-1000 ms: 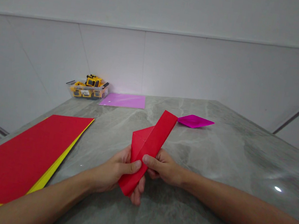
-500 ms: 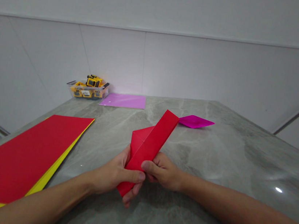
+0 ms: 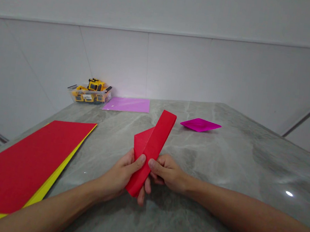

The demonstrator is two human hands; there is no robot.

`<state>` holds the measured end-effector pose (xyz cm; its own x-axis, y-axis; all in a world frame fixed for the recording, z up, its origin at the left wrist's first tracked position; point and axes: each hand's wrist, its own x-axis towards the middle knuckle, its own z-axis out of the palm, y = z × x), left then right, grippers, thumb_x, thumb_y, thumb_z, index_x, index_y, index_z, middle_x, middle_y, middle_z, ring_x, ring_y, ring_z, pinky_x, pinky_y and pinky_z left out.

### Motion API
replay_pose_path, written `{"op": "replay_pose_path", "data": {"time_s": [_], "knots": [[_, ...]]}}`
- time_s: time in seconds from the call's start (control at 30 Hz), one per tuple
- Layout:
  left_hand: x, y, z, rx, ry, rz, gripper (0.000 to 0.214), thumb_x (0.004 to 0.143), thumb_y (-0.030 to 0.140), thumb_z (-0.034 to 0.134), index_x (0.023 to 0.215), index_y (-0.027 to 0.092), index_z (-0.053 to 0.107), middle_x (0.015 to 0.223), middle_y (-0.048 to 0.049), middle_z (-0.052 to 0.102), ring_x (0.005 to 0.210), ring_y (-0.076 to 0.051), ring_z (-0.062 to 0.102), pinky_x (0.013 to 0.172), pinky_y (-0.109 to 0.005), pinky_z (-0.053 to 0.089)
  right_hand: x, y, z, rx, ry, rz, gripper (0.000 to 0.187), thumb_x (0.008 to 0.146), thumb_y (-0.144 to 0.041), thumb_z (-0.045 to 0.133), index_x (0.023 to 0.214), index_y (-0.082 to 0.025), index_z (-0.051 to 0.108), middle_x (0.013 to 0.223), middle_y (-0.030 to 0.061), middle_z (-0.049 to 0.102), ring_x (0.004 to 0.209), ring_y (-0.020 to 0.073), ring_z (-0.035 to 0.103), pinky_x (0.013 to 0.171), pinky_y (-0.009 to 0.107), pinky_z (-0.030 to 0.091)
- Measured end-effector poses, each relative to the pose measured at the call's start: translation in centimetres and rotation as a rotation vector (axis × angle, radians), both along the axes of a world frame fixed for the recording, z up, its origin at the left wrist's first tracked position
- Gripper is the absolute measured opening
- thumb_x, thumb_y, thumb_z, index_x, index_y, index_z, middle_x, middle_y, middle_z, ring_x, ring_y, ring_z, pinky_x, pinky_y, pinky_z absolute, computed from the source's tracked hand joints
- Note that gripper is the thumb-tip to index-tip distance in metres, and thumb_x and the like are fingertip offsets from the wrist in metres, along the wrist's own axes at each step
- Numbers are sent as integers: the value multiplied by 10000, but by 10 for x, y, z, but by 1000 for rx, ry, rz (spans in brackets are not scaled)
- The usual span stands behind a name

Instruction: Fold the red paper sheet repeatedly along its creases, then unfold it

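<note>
Both hands grip a folded sheet of red paper (image 3: 159, 135) above the tabletop. A long folded strip slants up and to the right across it, and a pointed flap sticks out behind on the left. My left hand (image 3: 123, 172) is closed around the lower part, thumb pressed on the strip, fingertips showing beneath. From the right edge, my right hand (image 3: 170, 173) pinches the paper between thumb and bent fingers. Beyond the hands, to the right, lies a magenta folded paper boat (image 3: 200, 125).
A stack of red and yellow paper sheets (image 3: 29, 160) lies at left on the grey marbled table (image 3: 222, 170). Toward the back wall are a pale purple sheet (image 3: 128, 105) and a clear plastic box (image 3: 89, 96) with yellow toy vehicles.
The red paper has tilted more upright and its top has shifted left, apart from the magenta boat in view. My left thumb has moved up along the strip.
</note>
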<state>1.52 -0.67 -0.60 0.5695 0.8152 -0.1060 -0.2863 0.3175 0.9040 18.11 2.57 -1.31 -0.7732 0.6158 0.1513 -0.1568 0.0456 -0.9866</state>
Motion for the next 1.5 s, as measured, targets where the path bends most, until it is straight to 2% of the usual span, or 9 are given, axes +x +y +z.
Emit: {"op": "replay_pose_path", "data": {"time_s": [0.07,0.13,0.3,0.53,0.93,1.1,1.2,1.33,1.5], "knots": [[1,-1,1,-29,31,14,235,999,440,387,987,206,398,548,-38,692,350,-176,608,326,-199,450,1,1,0,45,0,50,653,838,-761,481,537,-185,429,471,-32,467,397,54,307,392,219,205],[1,-3,1,-45,34,7,244,994,457,387,1008,213,388,523,-14,671,334,-176,584,336,-228,476,3,0,0,61,-17,55,650,844,-754,481,535,-186,423,449,-55,411,389,50,276,391,216,193],[1,-7,3,-66,18,-29,276,997,473,352,1124,229,329,505,15,643,327,-170,537,367,-281,516,4,-4,3,75,-49,15,653,843,-748,493,519,-184,426,415,-67,366,362,48,282,373,212,196],[1,-7,-1,12,22,-4,260,995,459,372,1112,233,317,511,19,645,332,-159,532,386,-294,534,3,-10,9,213,-130,-87,693,891,-738,392,471,-187,415,391,-42,395,358,61,326,362,207,225],[6,-9,-1,90,43,57,290,990,486,392,1074,210,374,549,1,670,364,-161,576,406,-275,534,2,-12,3,192,-74,-117,707,960,-632,355,486,-154,572,367,-23,417,341,67,330,354,212,208],[2,-2,4,75,105,29,385,889,418,643,1109,186,430,694,-35,718,471,-167,669,457,-241,548,-1,-2,-1,77,-43,-254,648,899,-655,444,444,-195,419,355,-39,387,325,59,307,343,210,183],[-2,1,7,11,114,28,380,805,338,761,1036,145,530,705,-39,717,505,-138,672,521,-233,576,-1,3,-1,51,-77,-324,633,838,-697,499,456,-215,347,358,-67,331,325,56,292,338,204,187],[-3,1,7,-50,56,11,310,775,324,787,906,101,615,661,-55,701,483,-124,650,511,-218,570,-1,4,-1,39,-124,-233,643,841,-719,477,462,-208,380,361,-62,353,326,57,305,344,203,218],[-3,-2,5,-83,27,7,299,766,322,796,875,101,627,616,-43,684,449,-122,625,498,-230,569,-1,0,-5,34,-105,-113,653,864,-738,431,490,-204,388,397,-52,397,342,56,324,352,197,240]]}}
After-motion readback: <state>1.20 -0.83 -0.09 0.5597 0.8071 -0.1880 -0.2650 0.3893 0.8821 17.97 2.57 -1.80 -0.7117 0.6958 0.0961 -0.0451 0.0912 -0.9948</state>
